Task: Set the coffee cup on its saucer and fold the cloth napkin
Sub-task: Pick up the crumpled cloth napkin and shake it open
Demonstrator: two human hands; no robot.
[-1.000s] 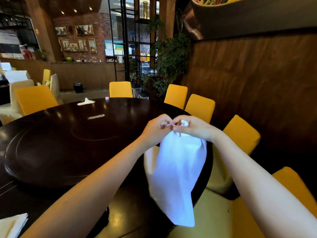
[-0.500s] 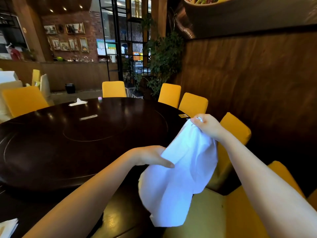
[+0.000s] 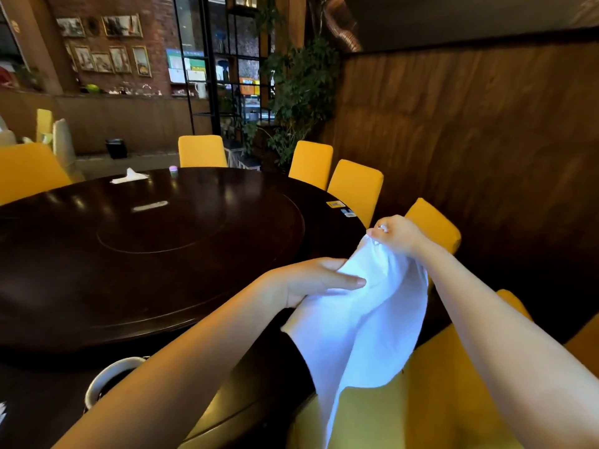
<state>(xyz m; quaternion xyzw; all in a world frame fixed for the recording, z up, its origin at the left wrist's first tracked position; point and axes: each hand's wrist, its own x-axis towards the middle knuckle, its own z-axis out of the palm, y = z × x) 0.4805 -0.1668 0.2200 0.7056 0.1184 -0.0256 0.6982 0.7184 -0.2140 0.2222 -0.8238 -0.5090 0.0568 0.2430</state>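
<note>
This is a restaurant dining room: a big round dark tabletop [image 3: 324, 202] with a raised centre disc [image 3: 146, 270] is ringed by matching yellow chairs [image 3: 201, 151], and a long counter [image 3: 129, 118] runs below framed pictures [image 3: 111, 59] on a brick wall [image 3: 155, 30].

Both arms are bare from the wrist as far as the view reaches; the left forearm [image 3: 194, 367] and the right forearm [image 3: 502, 319] are slim and smooth. The left grip [image 3: 311, 280] has a short, plain thumbnail; the right grip [image 3: 397, 234] has nails too small to make out
</note>
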